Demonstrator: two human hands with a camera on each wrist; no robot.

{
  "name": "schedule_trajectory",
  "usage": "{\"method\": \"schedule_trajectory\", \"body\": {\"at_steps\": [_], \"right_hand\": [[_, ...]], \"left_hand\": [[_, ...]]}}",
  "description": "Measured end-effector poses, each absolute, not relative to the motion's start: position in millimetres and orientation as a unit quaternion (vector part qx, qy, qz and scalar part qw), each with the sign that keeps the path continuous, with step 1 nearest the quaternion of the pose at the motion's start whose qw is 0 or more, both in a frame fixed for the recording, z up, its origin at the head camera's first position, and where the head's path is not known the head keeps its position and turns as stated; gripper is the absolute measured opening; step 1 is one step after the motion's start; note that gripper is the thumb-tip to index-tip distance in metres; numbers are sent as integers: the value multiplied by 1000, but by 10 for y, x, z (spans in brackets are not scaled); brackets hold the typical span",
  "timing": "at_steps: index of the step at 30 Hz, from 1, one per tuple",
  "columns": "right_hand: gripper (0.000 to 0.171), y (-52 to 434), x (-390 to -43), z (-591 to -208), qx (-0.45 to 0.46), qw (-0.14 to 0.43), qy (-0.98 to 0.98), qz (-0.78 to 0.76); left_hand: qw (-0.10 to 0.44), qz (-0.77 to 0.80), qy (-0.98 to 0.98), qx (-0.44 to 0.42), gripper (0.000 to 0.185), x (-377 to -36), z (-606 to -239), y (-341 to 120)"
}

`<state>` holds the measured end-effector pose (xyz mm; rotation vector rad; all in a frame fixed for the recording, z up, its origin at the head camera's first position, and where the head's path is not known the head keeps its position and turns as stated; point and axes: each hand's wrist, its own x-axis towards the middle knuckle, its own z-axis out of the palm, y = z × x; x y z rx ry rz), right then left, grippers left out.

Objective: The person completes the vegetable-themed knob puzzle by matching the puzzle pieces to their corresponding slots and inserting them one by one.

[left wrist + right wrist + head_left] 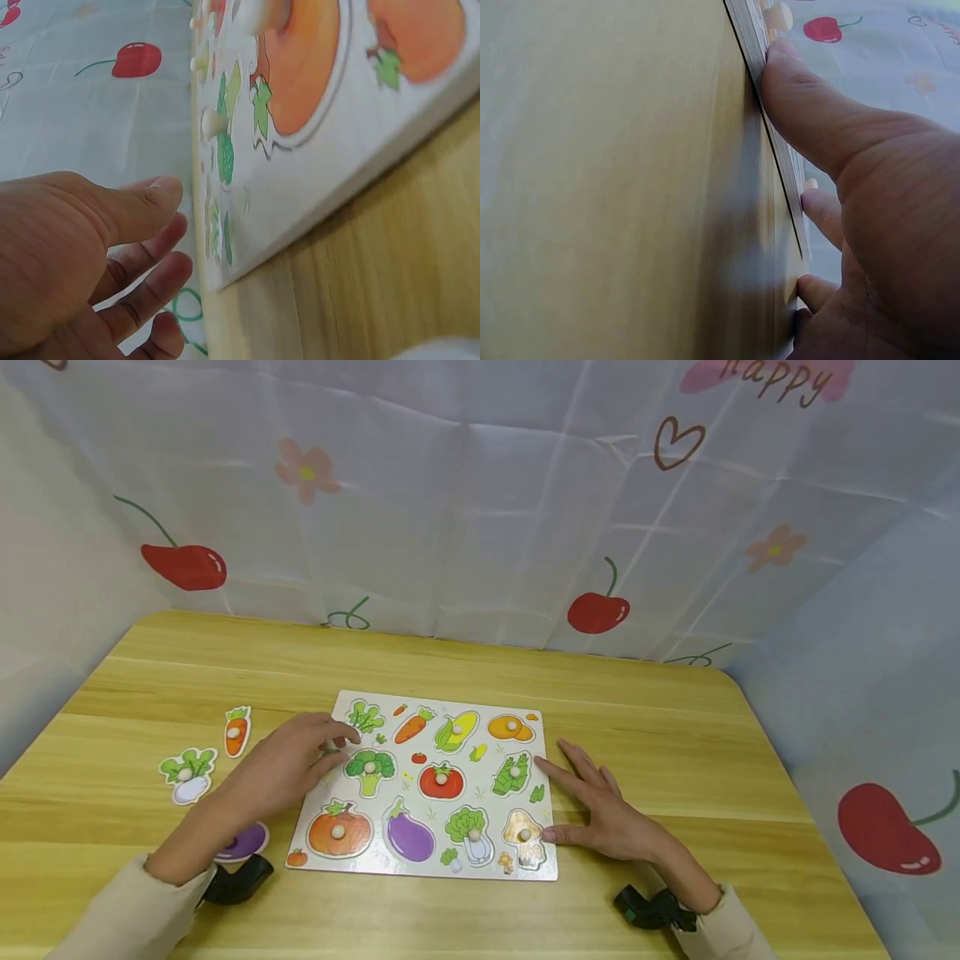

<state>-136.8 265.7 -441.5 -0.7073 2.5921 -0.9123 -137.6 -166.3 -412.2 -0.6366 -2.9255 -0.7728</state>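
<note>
A white vegetable puzzle board (pixel 382 785) lies on the table. Over its upper left edge my left hand (pixel 288 756) hovers by the broccoli piece (pixel 370 768), fingers bent loosely and nothing between them. The left wrist view shows the thumb apart from the fingers, beside the pumpkin piece (pixel 304 67). With fingers spread, my right hand (pixel 611 814) rests at the board's right edge. Its thumb (pixel 802 94) touches that edge near the mushroom piece (pixel 527 847). The carrot, eggplant and upper left radish pictures on the board show no knobs.
Left of the board lie a loose carrot piece (pixel 237 732), a radish piece (pixel 189 777) and an eggplant piece (pixel 247 841), the last partly covered by the left forearm. A printed curtain (pixel 450 527) hangs behind the table (pixel 600 677).
</note>
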Motion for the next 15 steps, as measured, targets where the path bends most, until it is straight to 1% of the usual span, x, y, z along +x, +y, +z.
{"method": "schedule_trajectory", "body": {"at_steps": [7, 15], "right_hand": [[91, 2657, -1370, -4411, -248, 152, 902, -318], [90, 2662, -1367, -4410, -252, 151, 902, -317]], "left_hand": [[34, -248, -951, -182, 19, -1389, -4105, -1830], [58, -242, -956, -156, 21, -1413, -4106, -2181]]}}
